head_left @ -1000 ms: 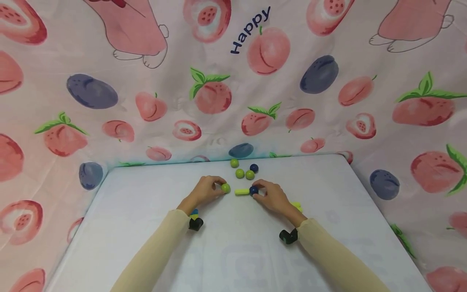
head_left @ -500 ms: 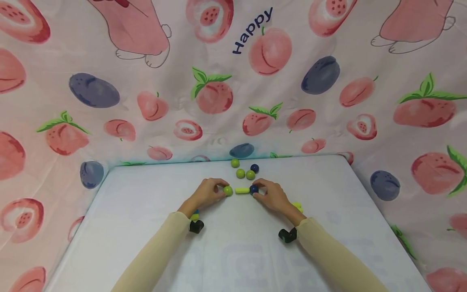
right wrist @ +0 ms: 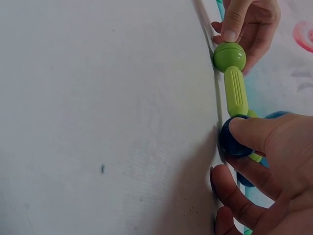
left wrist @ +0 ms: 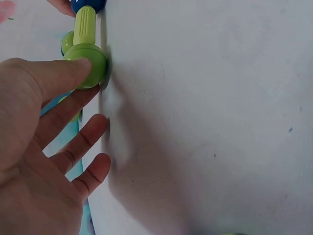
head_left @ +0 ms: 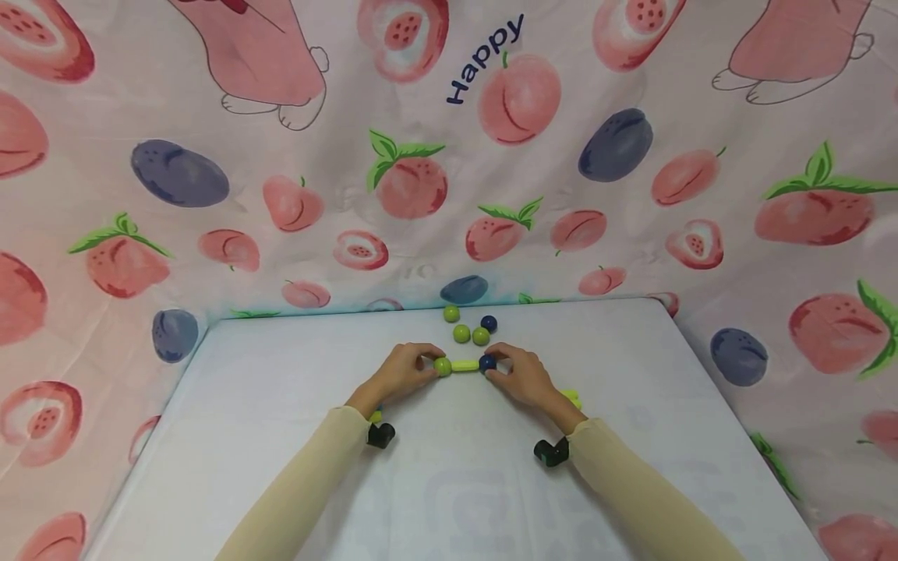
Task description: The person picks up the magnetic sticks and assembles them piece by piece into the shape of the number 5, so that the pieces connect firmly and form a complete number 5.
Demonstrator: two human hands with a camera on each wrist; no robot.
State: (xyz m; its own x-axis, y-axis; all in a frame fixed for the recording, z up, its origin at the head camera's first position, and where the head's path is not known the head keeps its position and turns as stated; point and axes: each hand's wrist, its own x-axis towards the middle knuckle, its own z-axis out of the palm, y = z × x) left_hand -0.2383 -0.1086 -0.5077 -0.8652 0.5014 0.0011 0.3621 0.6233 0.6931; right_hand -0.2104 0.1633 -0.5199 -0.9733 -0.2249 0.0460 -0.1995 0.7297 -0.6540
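Note:
My left hand [head_left: 403,370] pinches a green ball [left wrist: 88,63] between thumb and fingers. A short ribbed yellow-green rod [right wrist: 236,92] runs from that ball to a dark blue ball [right wrist: 234,137], so the three lie in one line across the table. The blue ball is pinched by my right hand [head_left: 522,378]. In the right wrist view the green ball [right wrist: 230,57] sits right at the rod's end. Thumbs and fingers partly cover both balls.
Just beyond the hands lie several loose balls: green balls [head_left: 461,333] and one dark blue ball [head_left: 489,323]. Yellow pieces [head_left: 571,396] show behind my right wrist. Beneath is a white-covered table [head_left: 463,483], with a fruit-print cloth [head_left: 414,187] behind it.
My left hand has moved right with the green ball, closing the gap to the rod's free end. My right hand stays nearly in place, holding the blue ball.

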